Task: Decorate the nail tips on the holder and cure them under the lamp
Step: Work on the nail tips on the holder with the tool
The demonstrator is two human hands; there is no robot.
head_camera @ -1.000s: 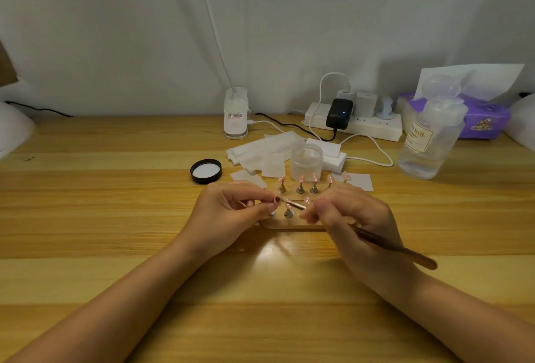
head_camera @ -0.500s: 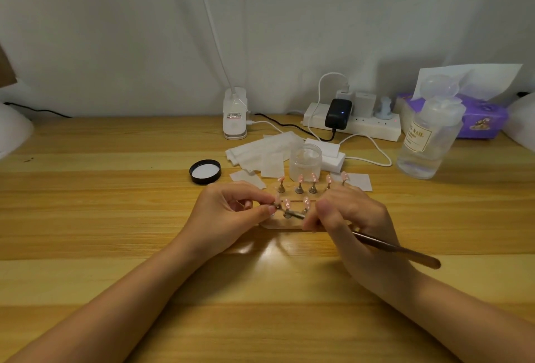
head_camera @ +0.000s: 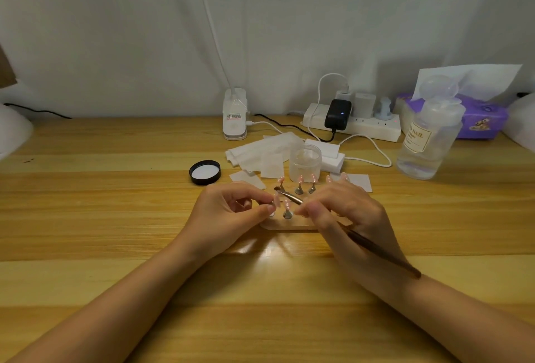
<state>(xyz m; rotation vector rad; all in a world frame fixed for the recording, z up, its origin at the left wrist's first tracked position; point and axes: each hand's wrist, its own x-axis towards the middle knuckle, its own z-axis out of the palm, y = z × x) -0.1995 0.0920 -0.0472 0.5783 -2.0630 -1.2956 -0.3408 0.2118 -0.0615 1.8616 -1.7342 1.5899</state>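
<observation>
A pale holder (head_camera: 285, 225) lies mid-table and carries several pink nail tips (head_camera: 300, 179) on small metal stands. My left hand (head_camera: 228, 215) pinches the stand of the front-left nail tip (head_camera: 277, 200) between thumb and forefinger. My right hand (head_camera: 347, 218) grips a thin brown nail brush (head_camera: 376, 249), and its metal tip reaches over that pinched nail tip. The right side of the holder is hidden behind my right hand. A white clip-on lamp (head_camera: 235, 115) stands at the back by the wall.
Behind the holder stand a frosted open jar (head_camera: 305, 161), its black lid (head_camera: 205, 171), white wipes (head_camera: 260, 151) and a white block (head_camera: 333, 154). A power strip with chargers (head_camera: 351, 122), a clear pump bottle (head_camera: 428, 137) and a purple tissue pack (head_camera: 480, 119) sit back right.
The brush tip has swung up and left, from low near the front stands to over the front-left nail tip. My left hand keeps its pinch.
</observation>
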